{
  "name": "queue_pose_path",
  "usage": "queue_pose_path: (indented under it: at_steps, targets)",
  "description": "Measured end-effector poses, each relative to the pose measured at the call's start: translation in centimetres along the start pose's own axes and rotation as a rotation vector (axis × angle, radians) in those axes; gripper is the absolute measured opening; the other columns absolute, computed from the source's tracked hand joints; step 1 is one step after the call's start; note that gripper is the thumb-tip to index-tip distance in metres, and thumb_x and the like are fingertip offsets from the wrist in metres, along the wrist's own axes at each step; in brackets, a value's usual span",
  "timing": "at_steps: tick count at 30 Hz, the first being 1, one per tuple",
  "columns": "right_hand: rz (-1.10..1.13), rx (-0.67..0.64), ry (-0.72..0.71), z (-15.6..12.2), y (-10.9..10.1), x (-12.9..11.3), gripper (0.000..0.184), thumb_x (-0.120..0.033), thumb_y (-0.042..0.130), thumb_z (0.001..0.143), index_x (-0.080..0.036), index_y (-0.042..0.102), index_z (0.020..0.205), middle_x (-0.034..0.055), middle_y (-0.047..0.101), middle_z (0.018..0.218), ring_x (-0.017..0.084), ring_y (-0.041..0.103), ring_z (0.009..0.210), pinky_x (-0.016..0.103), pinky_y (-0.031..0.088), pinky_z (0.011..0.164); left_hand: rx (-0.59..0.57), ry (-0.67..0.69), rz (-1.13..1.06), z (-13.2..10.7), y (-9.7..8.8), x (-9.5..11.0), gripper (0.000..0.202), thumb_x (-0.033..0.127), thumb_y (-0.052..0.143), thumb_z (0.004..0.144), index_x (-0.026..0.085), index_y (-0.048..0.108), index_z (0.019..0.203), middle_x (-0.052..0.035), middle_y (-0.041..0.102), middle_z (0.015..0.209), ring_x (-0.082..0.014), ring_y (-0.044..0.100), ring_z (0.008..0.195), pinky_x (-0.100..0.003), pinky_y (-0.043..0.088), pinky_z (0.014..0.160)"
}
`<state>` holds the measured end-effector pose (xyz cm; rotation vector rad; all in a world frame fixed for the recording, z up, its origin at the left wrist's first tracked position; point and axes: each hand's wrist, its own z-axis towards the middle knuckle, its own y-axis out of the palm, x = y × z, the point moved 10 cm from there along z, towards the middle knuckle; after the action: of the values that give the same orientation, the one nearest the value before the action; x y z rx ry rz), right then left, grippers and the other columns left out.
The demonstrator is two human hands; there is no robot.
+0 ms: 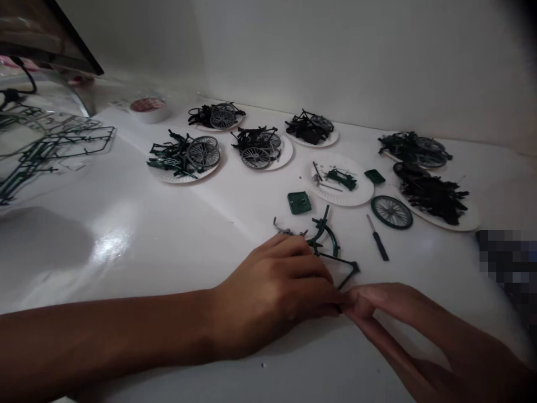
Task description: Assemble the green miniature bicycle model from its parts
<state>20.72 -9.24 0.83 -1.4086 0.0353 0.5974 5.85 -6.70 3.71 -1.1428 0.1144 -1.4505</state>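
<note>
My left hand is closed, its fingers curled down over the white table. Its fingertips meet those of my right hand, which is pinched with thumb and finger together. Whatever lies between them is hidden. Just beyond my left knuckles are a dark green curved mudguard piece and grey toy bicycle handlebars. A thin dark angled frame piece sticks out past my left fingers; I cannot tell whether it is held. A small green tray-like part lies farther back.
A screwdriver and a spoked wheel lie to the right. Paper plates with bicycle parts, one with small pieces, stand behind. At left are green part sprues, a tape roll and a monitor.
</note>
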Motion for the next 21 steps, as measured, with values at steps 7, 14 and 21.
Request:
queue_pose_path:
  at_steps: [7,14,21]
  targets:
    - [0.030,0.018,0.003,-1.2,0.8,0.8,0.024,-0.031,0.062,0.087,-0.042,0.072,0.106,-0.0003,0.080,0.098,0.028,0.079,0.084,0.033,0.068,0.067,-0.049,-0.028,-0.004,0.1,0.4,-0.3,0.022,0.025,0.057,0.103,0.013,0.074,0.099,-0.0046,0.075,0.097,-0.0169,0.058,0.088,-0.033,0.047,0.086]
    - [-0.040,-0.020,-0.071,-0.1,-0.1,-0.6,0.034,-0.027,0.061,0.086,-0.043,0.072,0.113,-0.0012,0.080,0.104,0.028,0.079,0.088,0.033,0.068,0.067,-0.031,-0.032,0.009,0.1,0.2,-0.3,0.021,0.026,0.058,0.103,0.015,0.074,0.097,-0.0039,0.075,0.097,-0.0174,0.058,0.089,-0.033,0.046,0.085]
    - [0.024,-0.022,-0.231,1.7,-0.2,-3.2,0.032,-0.020,0.053,0.097,-0.033,0.053,0.127,-0.0006,0.077,0.100,0.016,0.077,0.085,0.022,0.062,0.076,-0.011,-0.034,0.025,0.0,0.4,-0.3,0.019,0.026,0.060,0.101,0.014,0.074,0.099,-0.0038,0.075,0.097,-0.0171,0.059,0.089,-0.033,0.047,0.086]
